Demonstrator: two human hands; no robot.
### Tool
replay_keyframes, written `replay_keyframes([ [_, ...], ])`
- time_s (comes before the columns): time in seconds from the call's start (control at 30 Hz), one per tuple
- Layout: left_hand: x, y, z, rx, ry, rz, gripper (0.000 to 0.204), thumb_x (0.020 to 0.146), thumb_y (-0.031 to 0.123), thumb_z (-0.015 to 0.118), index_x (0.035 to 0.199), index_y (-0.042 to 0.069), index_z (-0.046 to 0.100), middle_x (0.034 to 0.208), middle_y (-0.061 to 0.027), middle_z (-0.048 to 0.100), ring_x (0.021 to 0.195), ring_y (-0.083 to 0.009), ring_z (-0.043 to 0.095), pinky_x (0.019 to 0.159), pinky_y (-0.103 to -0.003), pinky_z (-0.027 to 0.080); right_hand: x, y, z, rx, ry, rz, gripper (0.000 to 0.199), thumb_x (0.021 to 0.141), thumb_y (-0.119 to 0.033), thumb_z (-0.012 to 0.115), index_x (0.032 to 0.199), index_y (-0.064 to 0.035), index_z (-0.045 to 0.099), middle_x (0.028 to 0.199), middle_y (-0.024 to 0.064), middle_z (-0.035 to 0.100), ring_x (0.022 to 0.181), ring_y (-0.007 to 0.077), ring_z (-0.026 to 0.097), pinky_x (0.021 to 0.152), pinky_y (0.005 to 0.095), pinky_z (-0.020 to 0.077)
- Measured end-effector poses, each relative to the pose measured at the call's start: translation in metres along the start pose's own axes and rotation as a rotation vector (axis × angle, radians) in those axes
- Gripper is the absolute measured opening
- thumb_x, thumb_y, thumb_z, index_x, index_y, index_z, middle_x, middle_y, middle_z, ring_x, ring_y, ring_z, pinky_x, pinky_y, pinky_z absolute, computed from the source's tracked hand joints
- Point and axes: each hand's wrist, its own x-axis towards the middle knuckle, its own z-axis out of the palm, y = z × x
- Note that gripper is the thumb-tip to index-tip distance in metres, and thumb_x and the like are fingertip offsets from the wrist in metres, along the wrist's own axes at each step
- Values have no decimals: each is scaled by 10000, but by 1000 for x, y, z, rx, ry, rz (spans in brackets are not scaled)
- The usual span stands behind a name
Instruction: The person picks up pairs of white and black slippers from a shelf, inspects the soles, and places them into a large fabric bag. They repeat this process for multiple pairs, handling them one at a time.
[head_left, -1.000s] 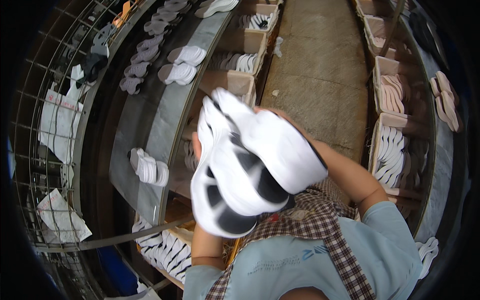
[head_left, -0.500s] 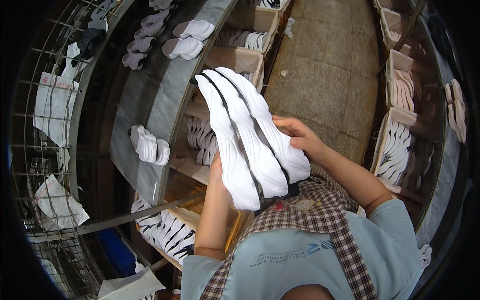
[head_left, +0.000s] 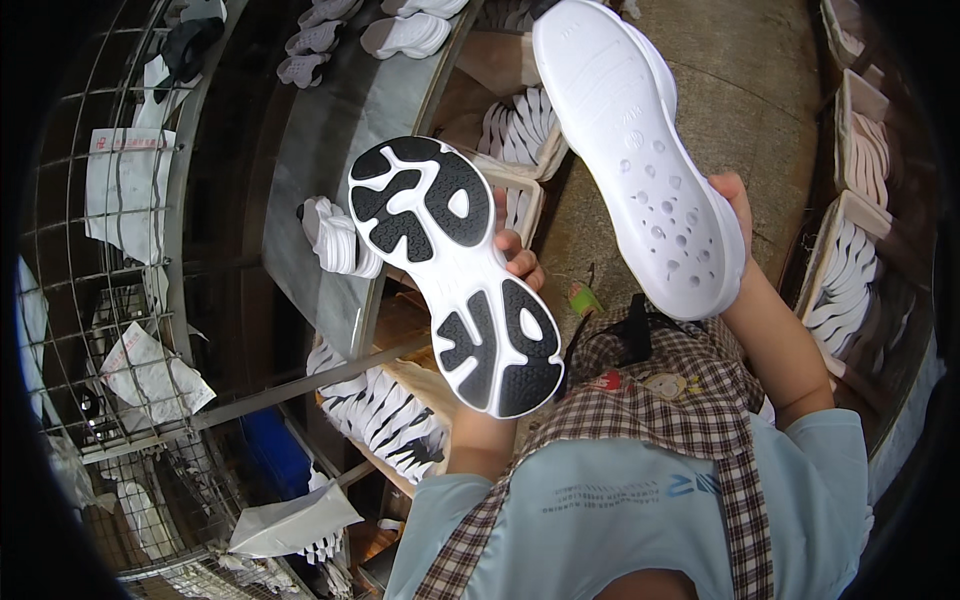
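Observation:
My left hand (head_left: 517, 262) grips a white shoe sole (head_left: 455, 270) from behind, its black tread patches facing me; only fingertips show past its edge. My right hand (head_left: 738, 205) holds a second white sole (head_left: 636, 150) with its plain inner face and small round dimples turned toward me. The two soles are apart, held up side by side above my checked apron (head_left: 680, 400) and light blue shirt.
A grey conveyor belt (head_left: 330, 130) runs on the left with pairs of white soles (head_left: 338, 238) on it. Wooden boxes packed with soles (head_left: 385, 415) stand below and along the right (head_left: 850, 290). A wire rack with paper sheets (head_left: 125, 180) is far left.
The soles were held pressed together as one stack. They are now separated, one in each hand, turned to show the tread and the inner face, and raised closer to the camera.

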Motion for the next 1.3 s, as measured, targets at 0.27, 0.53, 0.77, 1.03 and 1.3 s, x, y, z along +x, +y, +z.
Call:
replay_keyframes([
  [0.27,-3,5,5,218,306,25,754,866,446,565,1428,51,252,883,-66,522,741,-173,509,573,-268,432,20,33,-23,-814,5,-100,736,728,-96,533,1412,6,278,1325,215,448,1148,256,526,938,342,483],
  [0.53,0,16,-11,-24,84,1,684,923,411,481,1434,28,234,736,-22,426,625,-124,397,542,-249,367,22,39,-49,-49,-117,72,726,726,-249,464,1398,-30,299,1265,216,510,1074,321,591,907,433,524],
  [0.77,-5,20,-17,-43,-50,40,637,947,381,423,1440,27,229,739,-19,475,639,-117,443,578,-254,385,17,28,-48,-27,-47,84,731,715,-263,469,1398,-56,310,1208,180,557,1004,307,630,830,439,566],
  [1.03,-14,25,-21,-11,-18,71,638,952,391,410,1443,29,223,735,-15,470,652,-119,422,608,-263,374,23,34,-51,-49,-89,129,728,731,-270,449,1408,-58,288,1257,181,526,1063,318,599,892,455,528],
  [1.3,-15,38,-17,34,-51,47,673,925,409,470,1432,25,249,751,5,484,728,-123,435,691,-295,410,39,44,-51,-159,-20,113,722,716,-271,464,1392,-58,323,1268,181,519,1088,319,583,936,453,498],
])
